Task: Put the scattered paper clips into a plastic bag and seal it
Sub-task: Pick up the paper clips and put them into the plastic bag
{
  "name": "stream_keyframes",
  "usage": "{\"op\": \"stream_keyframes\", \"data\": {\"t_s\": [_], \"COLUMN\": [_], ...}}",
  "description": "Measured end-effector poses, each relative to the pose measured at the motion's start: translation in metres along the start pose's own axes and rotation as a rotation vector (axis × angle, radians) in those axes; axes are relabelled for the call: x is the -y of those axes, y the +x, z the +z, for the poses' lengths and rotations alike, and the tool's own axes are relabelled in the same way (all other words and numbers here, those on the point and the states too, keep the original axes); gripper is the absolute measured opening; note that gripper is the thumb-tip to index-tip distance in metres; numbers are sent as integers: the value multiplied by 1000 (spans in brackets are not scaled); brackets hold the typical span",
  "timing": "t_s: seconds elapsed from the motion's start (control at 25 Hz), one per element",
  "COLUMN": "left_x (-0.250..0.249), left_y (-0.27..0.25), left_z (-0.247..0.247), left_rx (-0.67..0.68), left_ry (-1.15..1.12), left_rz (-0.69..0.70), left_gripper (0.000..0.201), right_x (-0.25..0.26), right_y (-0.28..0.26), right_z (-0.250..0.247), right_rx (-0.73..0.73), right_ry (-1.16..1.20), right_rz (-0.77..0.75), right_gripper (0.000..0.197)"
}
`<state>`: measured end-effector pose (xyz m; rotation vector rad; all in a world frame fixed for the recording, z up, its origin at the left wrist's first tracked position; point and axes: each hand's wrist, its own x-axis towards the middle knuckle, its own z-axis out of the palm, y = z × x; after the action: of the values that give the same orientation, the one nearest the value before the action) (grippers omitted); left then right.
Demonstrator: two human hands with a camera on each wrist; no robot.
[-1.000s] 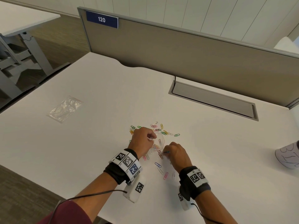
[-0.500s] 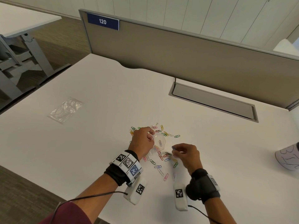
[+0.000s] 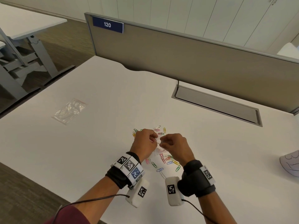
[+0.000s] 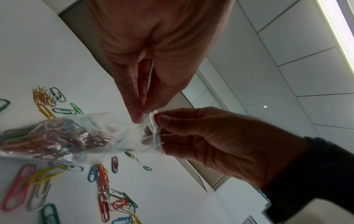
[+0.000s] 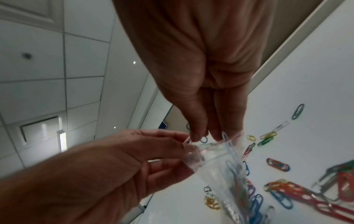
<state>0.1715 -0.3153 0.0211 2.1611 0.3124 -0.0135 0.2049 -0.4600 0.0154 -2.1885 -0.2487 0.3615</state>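
Observation:
A small clear plastic bag (image 4: pixel 57 136), part-filled with coloured paper clips, hangs just above the white table (image 3: pixel 97 143). My left hand (image 3: pixel 155 139) pinches the bag's rim at its mouth (image 4: pixel 142 117). My right hand (image 3: pixel 161 142) meets it there and pinches a pale blue paper clip (image 5: pixel 229 147) that reaches down into the open mouth. Loose paper clips (image 3: pixel 168 159) lie scattered under and around the bag, with more beyond the hands (image 3: pixel 159 129). In the right wrist view the bag (image 5: pixel 220 169) hangs below my right hand (image 5: pixel 206 136).
A pile of spare clear bags (image 3: pixel 69 110) lies at the left of the table. A grey cable flap (image 3: pixel 216 105) is set into the table before the beige divider (image 3: pixel 194 62). A white object (image 3: pixel 291 162) sits at the right edge.
My right hand rose from the loose clips on the table to the bag's mouth, carrying a clip. My left hand kept hold of the bag, lifting it slightly.

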Motion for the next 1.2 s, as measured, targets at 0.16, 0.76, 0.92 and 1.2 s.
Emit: {"op": "stream_keyframes", "data": {"t_s": [0.16,0.76,0.92,1.2], "left_x": [4,11,10,15], "left_y": [1,0,1,4], "left_z": [-5,-21,-26,-80], "left_rx": [-5,-46,-59,-176], "left_ry": [11,14,24,-35], "left_rz": [-4,31,47,13], "left_gripper": [21,17,18,16], "right_x": [6,-82,-71,-48], "right_y": [-10,-74,-45,-2], "right_z": [-6,1,21,34], "right_rx": [-76,123,11,-35], "right_ry": [59,-311,-231,-228], "right_rz": [-118,348,275,-22], "right_gripper": [16,74,62,32]}}
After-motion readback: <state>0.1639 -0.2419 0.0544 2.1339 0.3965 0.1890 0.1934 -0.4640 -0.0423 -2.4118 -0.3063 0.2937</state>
